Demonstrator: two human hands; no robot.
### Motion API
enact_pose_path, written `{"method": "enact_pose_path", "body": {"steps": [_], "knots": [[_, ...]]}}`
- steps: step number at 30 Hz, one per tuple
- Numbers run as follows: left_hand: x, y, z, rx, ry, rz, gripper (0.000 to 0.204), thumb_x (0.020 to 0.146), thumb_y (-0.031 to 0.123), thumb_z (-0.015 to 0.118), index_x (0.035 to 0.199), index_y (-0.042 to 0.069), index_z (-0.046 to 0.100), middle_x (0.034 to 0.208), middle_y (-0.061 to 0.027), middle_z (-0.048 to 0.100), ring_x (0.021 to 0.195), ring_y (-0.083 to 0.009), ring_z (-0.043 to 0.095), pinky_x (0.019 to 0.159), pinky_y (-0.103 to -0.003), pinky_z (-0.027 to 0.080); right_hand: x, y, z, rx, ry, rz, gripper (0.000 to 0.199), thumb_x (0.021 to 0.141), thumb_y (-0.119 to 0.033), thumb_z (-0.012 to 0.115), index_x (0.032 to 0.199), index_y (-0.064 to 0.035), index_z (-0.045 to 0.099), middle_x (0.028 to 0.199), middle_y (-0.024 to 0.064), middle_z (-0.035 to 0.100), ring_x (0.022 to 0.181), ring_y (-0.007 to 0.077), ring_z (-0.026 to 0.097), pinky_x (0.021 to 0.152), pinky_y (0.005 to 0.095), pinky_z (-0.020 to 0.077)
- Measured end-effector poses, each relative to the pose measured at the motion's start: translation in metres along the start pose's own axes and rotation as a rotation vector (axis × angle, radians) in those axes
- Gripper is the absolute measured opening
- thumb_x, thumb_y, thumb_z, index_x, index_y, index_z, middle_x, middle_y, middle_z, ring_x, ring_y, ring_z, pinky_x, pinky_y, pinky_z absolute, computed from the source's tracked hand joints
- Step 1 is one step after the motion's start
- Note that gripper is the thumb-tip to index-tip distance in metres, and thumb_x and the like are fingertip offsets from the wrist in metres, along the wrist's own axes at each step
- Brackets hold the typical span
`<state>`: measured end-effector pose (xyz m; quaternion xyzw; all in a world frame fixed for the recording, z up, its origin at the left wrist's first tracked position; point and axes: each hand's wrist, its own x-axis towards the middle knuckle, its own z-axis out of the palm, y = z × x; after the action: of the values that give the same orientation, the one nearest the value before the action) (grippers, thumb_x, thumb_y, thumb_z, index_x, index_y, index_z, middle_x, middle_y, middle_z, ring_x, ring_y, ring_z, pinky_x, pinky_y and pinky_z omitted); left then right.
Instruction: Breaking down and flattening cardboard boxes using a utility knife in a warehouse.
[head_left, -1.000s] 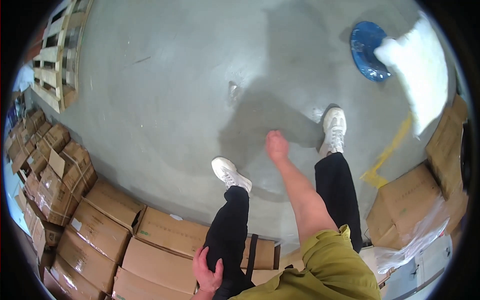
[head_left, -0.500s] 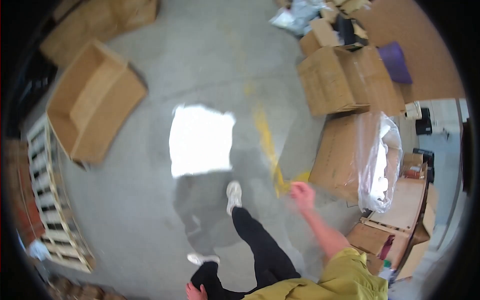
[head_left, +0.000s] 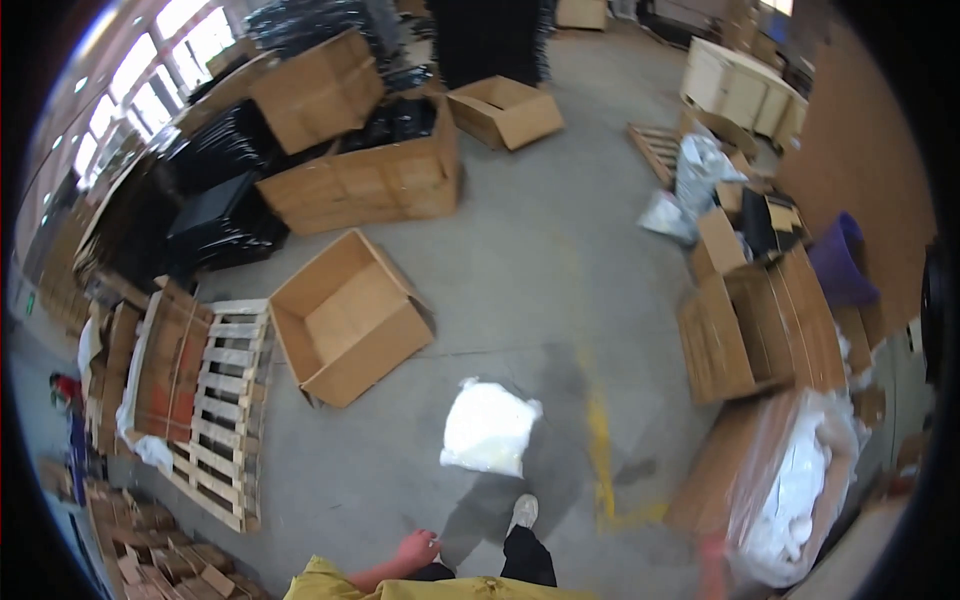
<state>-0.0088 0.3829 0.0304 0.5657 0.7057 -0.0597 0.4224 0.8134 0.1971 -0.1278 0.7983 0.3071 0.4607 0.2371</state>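
Observation:
My left hand (head_left: 418, 548) hangs low in front of my body, its fingers loosely curled in, with nothing seen in it. My right hand (head_left: 712, 562) is at the lower right, smeared by motion, beside a tall carton (head_left: 705, 475) lined with clear plastic and holding white material. Its fingers cannot be made out. On the grey floor just ahead of my shoe lies a plump white bag or bundle (head_left: 490, 428), apart from both hands. Beyond it to the left stands an open, empty-looking cardboard box (head_left: 375, 335).
Wooden pallets (head_left: 225, 400) lie at the left. Farther back are a large carton (head_left: 370, 180) and black-wrapped stacks (head_left: 225, 220). On the right stand an open carton (head_left: 735, 330), a purple bin (head_left: 845, 260) and grey plastic bags (head_left: 690, 190). A yellow line (head_left: 600, 450) marks the floor.
My view has tilted up and shows more of the room. The white bundle now appears lower and farther right in the picture. My right hand has dropped toward the plastic-lined carton's side.

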Motion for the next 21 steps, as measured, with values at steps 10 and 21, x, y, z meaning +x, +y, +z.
{"method": "enact_pose_path", "body": {"steps": [10, 21], "knots": [[0.011, -0.041, -0.049, -0.159, -0.078, -0.042, 0.032, 0.079, 0.037, 0.046, 0.091, 0.011, 0.061, 0.085, -0.0128, 0.061, 0.085, -0.0266, 0.057, 0.077, -0.035, 0.044, 0.05, -0.228, -0.526, 1.74, -1.663, -1.104, 0.022, 0.078, -0.018, 0.052, 0.095, -0.0059, 0.059, 0.074, 0.0052, 0.06, 0.06, 0.0111, 0.055, 0.056, 0.0245, 0.0454], [0.138, -0.14, -0.222, -0.18, -0.158, -0.004, 0.04, 0.08, 0.04, 0.047, 0.074, 0.003, 0.062, 0.065, -0.0091, 0.059, 0.067, -0.02, 0.057, 0.065, -0.032, 0.046, 0.05, -0.228, -0.596, 1.42, -1.057, -0.171, 0.021, 0.072, -0.024, 0.05, 0.077, -0.0065, 0.06, 0.07, 0.0143, 0.059, 0.061, 0.0309, 0.057, 0.056, 0.0368, 0.0459]]}}
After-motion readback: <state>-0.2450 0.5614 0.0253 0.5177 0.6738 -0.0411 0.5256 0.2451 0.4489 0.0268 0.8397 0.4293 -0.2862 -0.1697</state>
